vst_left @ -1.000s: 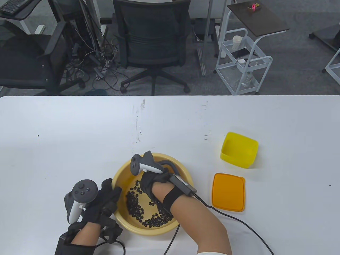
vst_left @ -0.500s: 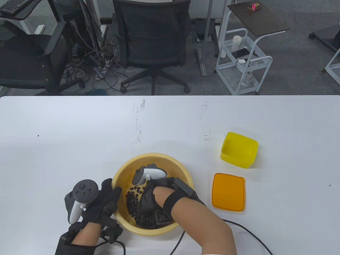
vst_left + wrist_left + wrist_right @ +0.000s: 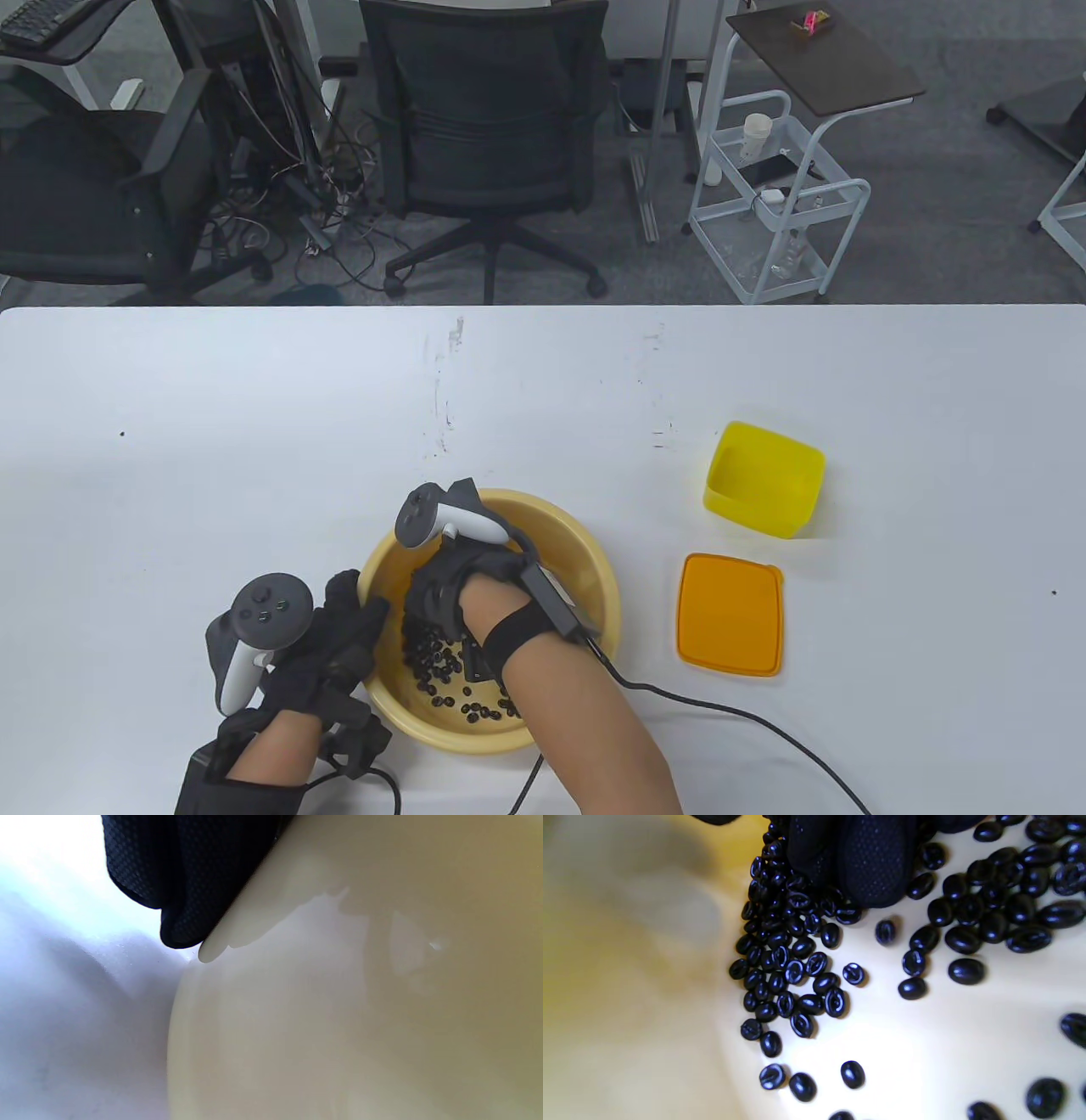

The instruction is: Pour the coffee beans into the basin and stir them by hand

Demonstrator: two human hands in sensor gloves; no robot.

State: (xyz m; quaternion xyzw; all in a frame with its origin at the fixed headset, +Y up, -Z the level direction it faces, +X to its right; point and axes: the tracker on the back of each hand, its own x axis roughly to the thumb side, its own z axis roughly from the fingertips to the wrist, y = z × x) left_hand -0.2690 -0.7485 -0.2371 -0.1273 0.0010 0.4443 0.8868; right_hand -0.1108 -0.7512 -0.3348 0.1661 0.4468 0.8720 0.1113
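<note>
Both grips busy, R hand [image 3: 441, 586] fingers in beans [image 3: 789, 955], L hand [image 3: 327, 645] holding basin [image 3: 585, 552] rim.

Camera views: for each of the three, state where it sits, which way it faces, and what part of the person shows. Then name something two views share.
Table view: above, looking down at the white table; both gloved hands and forearms show.
Left wrist view: low beside the basin, facing its outer wall; left hand fingertips show.
Right wrist view: inside the basin, facing coffee beans; right hand fingers show.
Shared: the basin appears in all three.
</note>
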